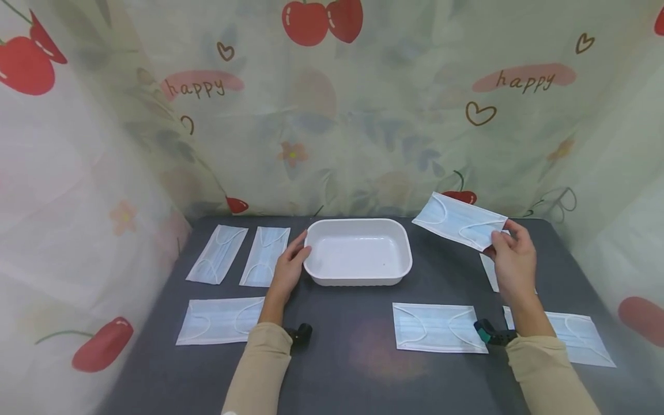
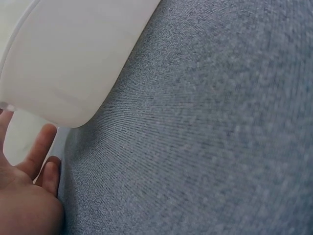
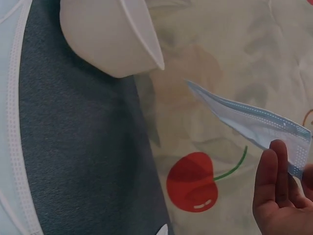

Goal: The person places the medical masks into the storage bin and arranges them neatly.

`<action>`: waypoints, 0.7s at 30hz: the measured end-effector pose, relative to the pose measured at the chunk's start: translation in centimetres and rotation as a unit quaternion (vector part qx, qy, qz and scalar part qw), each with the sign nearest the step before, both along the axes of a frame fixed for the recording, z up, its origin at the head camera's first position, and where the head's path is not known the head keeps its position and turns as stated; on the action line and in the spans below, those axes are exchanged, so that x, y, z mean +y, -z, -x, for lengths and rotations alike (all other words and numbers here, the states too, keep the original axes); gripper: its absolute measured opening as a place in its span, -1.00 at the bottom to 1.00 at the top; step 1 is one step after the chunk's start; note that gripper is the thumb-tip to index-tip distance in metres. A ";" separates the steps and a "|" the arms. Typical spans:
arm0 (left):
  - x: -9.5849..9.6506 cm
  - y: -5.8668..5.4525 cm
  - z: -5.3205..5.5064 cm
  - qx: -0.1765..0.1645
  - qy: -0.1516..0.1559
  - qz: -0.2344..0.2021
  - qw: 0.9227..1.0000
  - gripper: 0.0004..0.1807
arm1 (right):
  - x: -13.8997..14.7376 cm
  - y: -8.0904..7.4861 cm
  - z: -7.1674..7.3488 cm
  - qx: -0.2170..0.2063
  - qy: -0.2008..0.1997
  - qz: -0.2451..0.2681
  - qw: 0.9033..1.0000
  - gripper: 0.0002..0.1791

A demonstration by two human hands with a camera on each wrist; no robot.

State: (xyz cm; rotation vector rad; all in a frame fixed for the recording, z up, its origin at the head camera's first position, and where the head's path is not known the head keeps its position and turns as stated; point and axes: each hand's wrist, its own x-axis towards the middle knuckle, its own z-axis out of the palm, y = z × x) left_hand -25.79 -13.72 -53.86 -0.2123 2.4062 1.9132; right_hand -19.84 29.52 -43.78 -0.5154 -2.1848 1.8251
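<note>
Mask [image 1: 455, 220] in right fingers [image 1: 520, 231]: ear loops [image 1: 445, 211] visible in head view alone.

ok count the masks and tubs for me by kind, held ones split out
Face masks lying on the table: 6
Face mask held by the right hand: 1
White tub: 1
Total: 8

pale blue mask [image 1: 456, 221] tilted midair, near white tray [image 1: 358, 256]

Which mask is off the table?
The surgical mask pinched by the right hand, right of the white tray; the other masks lie on the table.
</note>
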 end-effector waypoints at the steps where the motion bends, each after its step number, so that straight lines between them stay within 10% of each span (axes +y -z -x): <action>1: 0.0 0.0 0.0 0.000 0.001 0.001 1.000 -0.50 | -0.1 -0.2 0.0 -0.001 -0.001 -0.002 1.000 -0.43; 21: -0.1 -0.3 -0.2 0.011 0.012 -0.035 0.999 -0.54 | -2.4 -2.3 1.0 0.058 -0.074 0.141 0.986 -0.46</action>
